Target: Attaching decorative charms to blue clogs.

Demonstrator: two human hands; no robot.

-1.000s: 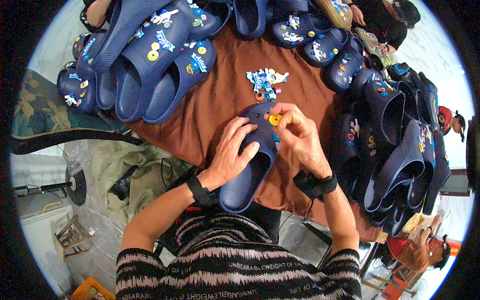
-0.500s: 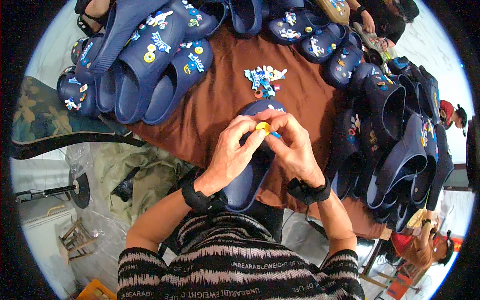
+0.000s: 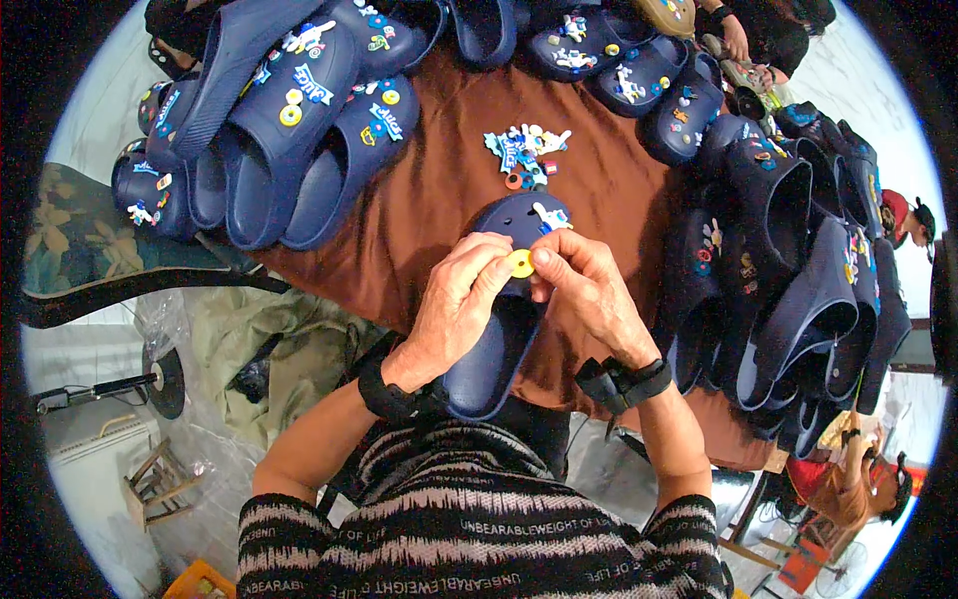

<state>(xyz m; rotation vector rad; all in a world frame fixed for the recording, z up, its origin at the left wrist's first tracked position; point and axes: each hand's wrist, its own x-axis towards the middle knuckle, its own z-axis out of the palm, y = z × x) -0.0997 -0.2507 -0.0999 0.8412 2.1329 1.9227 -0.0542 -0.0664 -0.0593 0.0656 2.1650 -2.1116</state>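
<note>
I saw the yellow disc charm [image 3: 521, 264] pinched between the fingertips of the left hand [image 3: 459, 299] and the right hand [image 3: 594, 288], just over the upper of the navy clog [image 3: 484, 364], neither hand clearly nearer. The clog's long axis ran from its toe, away from the person, to its heel by their lap. Fingers hid the charm's back and the upper beneath, so I couldn't tell whether they touched
</note>
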